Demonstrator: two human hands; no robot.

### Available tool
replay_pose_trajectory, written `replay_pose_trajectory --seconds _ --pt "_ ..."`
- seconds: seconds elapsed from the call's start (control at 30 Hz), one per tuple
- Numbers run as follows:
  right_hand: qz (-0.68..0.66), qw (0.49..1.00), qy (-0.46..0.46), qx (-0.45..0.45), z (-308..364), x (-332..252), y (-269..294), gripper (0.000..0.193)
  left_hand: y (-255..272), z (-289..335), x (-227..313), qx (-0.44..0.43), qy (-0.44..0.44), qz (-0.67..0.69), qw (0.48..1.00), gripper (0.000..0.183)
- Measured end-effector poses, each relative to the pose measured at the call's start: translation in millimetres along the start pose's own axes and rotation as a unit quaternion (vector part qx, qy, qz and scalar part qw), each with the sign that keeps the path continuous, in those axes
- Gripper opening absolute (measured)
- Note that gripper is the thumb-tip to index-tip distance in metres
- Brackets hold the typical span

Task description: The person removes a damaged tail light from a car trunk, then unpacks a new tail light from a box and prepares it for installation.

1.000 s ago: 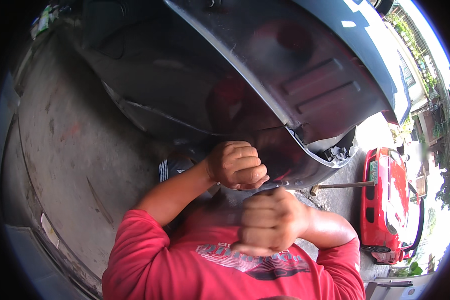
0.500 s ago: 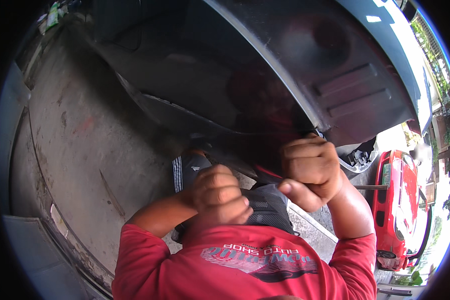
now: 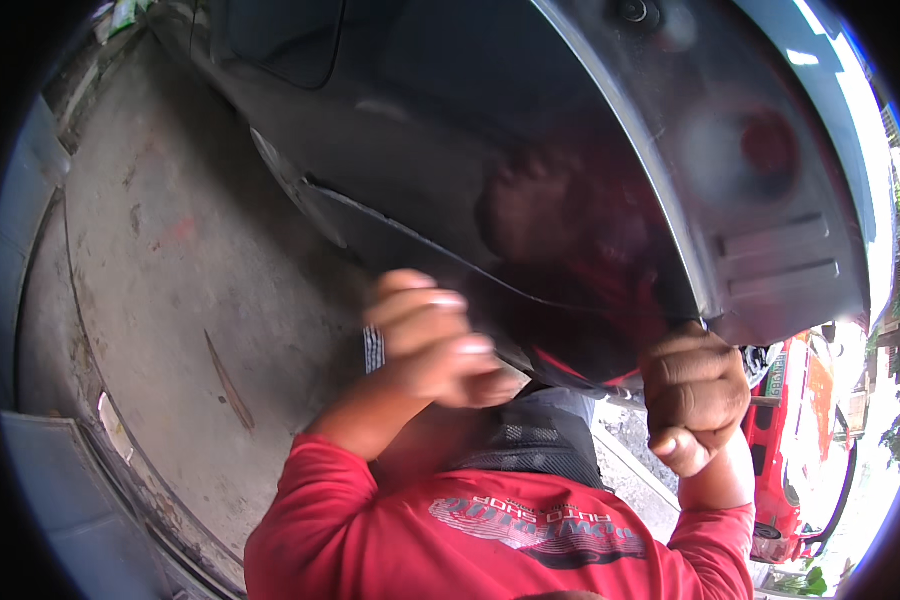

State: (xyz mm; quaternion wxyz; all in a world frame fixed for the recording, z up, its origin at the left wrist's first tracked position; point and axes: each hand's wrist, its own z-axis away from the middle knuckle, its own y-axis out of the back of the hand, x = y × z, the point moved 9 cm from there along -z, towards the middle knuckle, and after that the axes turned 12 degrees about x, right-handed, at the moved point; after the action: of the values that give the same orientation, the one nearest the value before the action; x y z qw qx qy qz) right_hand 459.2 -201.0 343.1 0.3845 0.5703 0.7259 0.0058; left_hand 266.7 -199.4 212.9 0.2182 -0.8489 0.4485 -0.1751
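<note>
The left hand is blurred — whether it is closed cannot be told. Ahead, a dark car is seen; by its lower edge, the right hand is balled up — a red car beyond.

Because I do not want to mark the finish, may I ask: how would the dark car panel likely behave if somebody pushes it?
The dark car panel is probably fairly stiff, as its broad surface holds a smooth curve. It may feel slippery, since its shine returns reflections. A hard rub might also show on such a dark, glossy finish.
</note>
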Motion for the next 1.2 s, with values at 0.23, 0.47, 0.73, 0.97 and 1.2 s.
replay_pose_trajectory --seconds 0.23,0.47,0.73,0.97,1.2 --pt "-0.021 0.999 0.004 -0.026 -5.4 6.1 -10.0 0.039 -4.1 9.3 -82.9 0.022 -0.032 -0.102 0.994 0.057" --pt "-0.018 0.999 0.03 -0.005 -4.2 5.4 -7.3 0.041 69.4 -20.7 -136.6 0.176 0.024 -0.185 0.967 0.046" --pt "-0.013 1.0 0.017 -0.014 0.5 7.5 -4.9 0.043 117.3 -57.1 -174.9 0.246 0.125 -0.253 0.927 0.055" --pt "-0.031 0.999 0.015 -0.02 -8.4 9.4 -14.3 0.043 134.4 14.8 -303.6 0.228 0.409 -0.29 0.835 0.073" --pt "0.045 0.994 0.08 -0.06 3.3 1.4 -4.9 0.044 136.4 12.5 -294.2 0.268 0.419 -0.212 0.841 0.078"
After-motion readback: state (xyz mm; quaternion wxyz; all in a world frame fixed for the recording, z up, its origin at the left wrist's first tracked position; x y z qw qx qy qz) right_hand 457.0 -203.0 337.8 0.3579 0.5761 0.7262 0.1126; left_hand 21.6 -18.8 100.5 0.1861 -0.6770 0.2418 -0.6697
